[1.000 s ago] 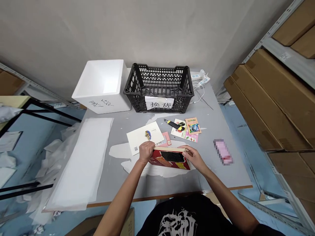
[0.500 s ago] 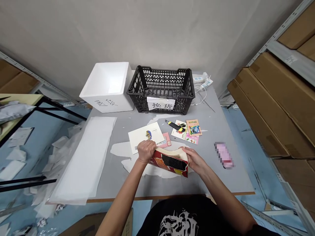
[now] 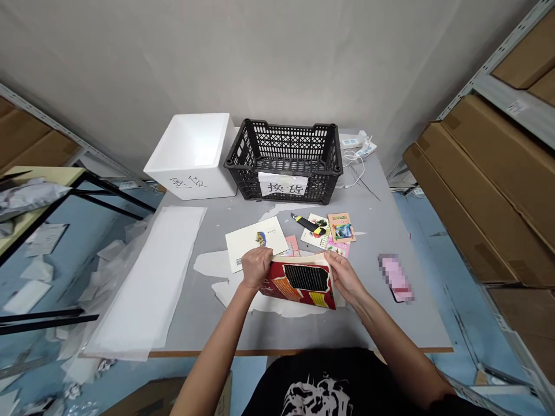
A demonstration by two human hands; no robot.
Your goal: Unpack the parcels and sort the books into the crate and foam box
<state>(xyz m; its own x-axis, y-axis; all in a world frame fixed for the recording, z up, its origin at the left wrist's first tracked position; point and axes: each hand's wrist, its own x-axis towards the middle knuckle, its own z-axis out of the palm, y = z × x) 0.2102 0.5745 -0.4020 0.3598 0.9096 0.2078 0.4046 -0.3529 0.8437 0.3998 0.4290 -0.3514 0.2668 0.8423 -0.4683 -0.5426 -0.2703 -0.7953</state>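
Note:
A red book (image 3: 277,287) with black, orange and yellow patches on its cover is held over the near part of the table, its cover facing me. My left hand (image 3: 256,267) is wrapped round its left end. At its upper right corner, my right hand (image 3: 343,275) grips the page edge between thumb and fingers. Just beyond the book lie a cream booklet (image 3: 243,241) with a small blue and yellow picture and a pink card (image 3: 293,245). To their right, a black and yellow box cutter (image 3: 309,224) rests partly on several small colourful booklets (image 3: 341,226).
A black plastic crate (image 3: 284,159) with a paper label and a white foam box (image 3: 191,156) stand at the back. White sheets (image 3: 151,277) cover the table's left side. A pixelated pink phone-like object (image 3: 396,278) lies right. Power strips (image 3: 358,141) sit behind; cardboard boxes (image 3: 472,185) fill the right shelf.
The book's bent pages have flattened, and its cover now faces me more fully. Both hands keep their hold. The view has shifted slightly.

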